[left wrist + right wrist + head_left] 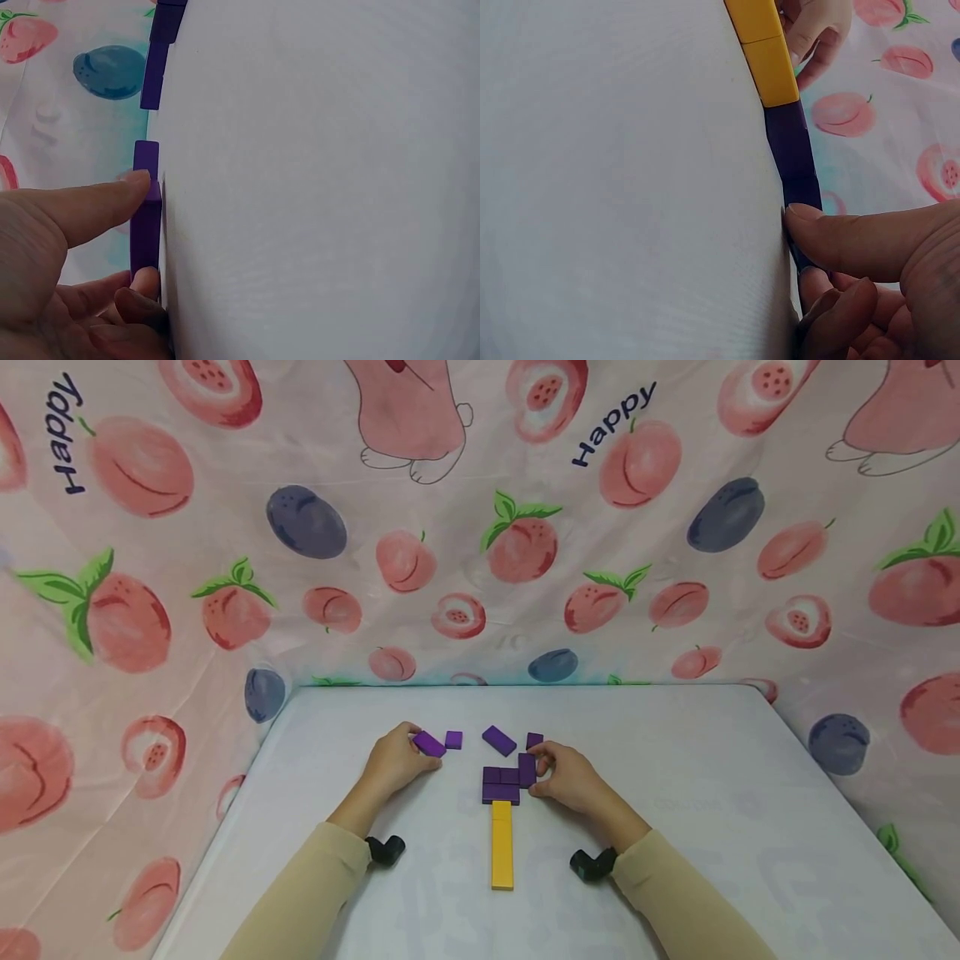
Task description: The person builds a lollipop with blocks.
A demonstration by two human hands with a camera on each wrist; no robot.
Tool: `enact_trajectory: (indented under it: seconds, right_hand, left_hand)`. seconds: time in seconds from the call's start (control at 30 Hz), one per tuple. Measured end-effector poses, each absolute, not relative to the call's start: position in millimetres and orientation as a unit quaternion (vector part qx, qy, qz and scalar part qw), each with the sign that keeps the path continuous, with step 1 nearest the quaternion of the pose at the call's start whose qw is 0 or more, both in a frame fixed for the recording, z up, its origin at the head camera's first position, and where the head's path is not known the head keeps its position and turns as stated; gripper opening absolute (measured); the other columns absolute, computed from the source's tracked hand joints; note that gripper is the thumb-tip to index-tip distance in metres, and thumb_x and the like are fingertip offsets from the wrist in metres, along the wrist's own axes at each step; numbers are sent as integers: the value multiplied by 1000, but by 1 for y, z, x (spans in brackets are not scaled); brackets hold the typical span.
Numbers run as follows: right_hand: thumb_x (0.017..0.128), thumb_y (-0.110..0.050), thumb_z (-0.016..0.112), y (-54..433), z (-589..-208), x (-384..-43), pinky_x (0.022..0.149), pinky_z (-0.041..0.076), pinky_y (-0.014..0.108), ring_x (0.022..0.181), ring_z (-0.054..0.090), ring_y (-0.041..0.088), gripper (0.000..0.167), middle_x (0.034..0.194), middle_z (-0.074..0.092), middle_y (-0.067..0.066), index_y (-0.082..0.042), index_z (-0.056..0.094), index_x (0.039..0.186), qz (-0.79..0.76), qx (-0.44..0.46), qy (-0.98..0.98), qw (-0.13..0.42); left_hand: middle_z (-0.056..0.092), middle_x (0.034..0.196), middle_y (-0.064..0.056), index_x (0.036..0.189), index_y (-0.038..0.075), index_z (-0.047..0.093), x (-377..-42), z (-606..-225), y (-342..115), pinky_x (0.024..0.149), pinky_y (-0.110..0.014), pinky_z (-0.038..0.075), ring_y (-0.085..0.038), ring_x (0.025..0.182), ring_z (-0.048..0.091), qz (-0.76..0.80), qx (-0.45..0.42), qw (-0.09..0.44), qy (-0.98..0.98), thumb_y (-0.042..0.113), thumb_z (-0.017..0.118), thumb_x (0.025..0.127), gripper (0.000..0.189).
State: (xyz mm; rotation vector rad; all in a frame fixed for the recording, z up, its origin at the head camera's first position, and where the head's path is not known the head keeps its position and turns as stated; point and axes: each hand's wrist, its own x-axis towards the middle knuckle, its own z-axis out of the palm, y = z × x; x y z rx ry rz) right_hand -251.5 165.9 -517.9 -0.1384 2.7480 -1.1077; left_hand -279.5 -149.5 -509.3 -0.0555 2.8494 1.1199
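Note:
My left hand [396, 757] pinches an oblong purple block [430, 744] between thumb and fingers at the left; in the left wrist view that block [145, 232] lies low against the white surface. Just right of it sits a small purple cube [453, 740]. With thumb and fingers at its ends, my right hand [572, 778] grips another oblong purple block [527, 770], set upright along the right side of a purple cluster [501, 792]. Below that cluster runs a column of yellow blocks [502, 852], its upper end meeting the purple.
A tilted purple oblong block [498, 740] lies behind the cluster, and a small purple block [535, 740] sits near the right fingertips. All rest on a white table [675, 735]. A fruit-print cloth [465, 510] hangs behind. Black devices [387, 851] are strapped at both wrists.

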Motion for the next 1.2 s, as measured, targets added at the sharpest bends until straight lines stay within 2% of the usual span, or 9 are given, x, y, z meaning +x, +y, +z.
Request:
enact_trajectory:
  seconds: [0.4, 0.73, 1.2]
  right_hand:
    - [79, -9, 93, 165, -519, -252, 83, 46, 35, 90, 55, 20, 63, 97, 62, 2, -11, 67, 137, -373, -48, 923, 86]
    - [79, -10, 93, 166, -517, -251, 82, 45, 35, 89, 55, 20, 63, 97, 63, 2, -10, 67, 136, -371, -52, 923, 87]
    - [79, -10, 92, 166, -518, -251, 83, 44, 36, 89, 55, 20, 62, 96, 62, 1, -11, 67, 136, -373, -53, 922, 87]
  left_hand:
    - [67, 94, -5, 135, 3, 64, -280, -512, -152, 83, -35, 47, -21, 87, 62, 366, -7, 22, 930, 24, 89, 83, 62]
    - [64, 96, -4, 137, 5, 62, -279, -511, -155, 87, -38, 50, -21, 91, 61, 381, -1, 32, 924, 20, 88, 85, 61]
    - [63, 94, -4, 137, 6, 63, -278, -509, -152, 83, -35, 47, -20, 88, 59, 383, 23, 22, 923, 18, 89, 83, 61]
